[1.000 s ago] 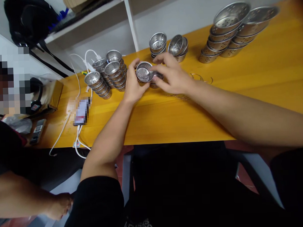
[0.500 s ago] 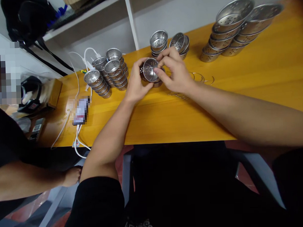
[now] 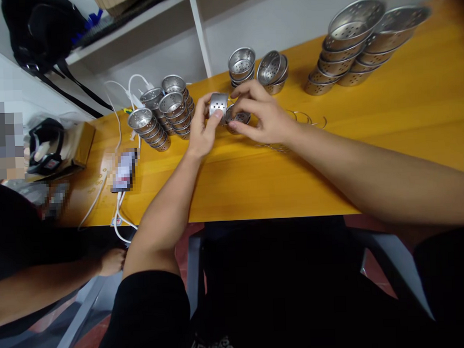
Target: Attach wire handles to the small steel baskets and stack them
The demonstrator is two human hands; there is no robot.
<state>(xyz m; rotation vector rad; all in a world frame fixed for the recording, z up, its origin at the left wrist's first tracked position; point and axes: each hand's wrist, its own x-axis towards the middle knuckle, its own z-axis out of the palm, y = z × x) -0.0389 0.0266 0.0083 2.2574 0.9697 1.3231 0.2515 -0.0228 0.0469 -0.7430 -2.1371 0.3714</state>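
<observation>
My left hand (image 3: 200,132) is closed around a small perforated metal cup (image 3: 218,102). The cup lies tipped in my fingers, with its holed side facing me and my thumb on it. Just right of it my right hand (image 3: 267,112) hovers with fingers curved and apart; I see nothing held between them. Under those fingers another perforated cup (image 3: 238,120) stands on the table, partly covered by my hand. Thin wire rings (image 3: 308,119) lie on the wood beyond my right wrist, and more wire lies half hidden below it.
Nested cup stacks stand at left (image 3: 174,107), back centre (image 3: 242,64) and right (image 3: 334,61) on the yellow table (image 3: 236,189). A phone (image 3: 124,170) with white cables lies at left. Another person's hand (image 3: 112,262) is low at left, beside my elbow.
My left hand has turned the cup from mouth-up to side-on and shifted it slightly left. My right fingers have left the cup's mouth and opened. The cup behind it now shows more.
</observation>
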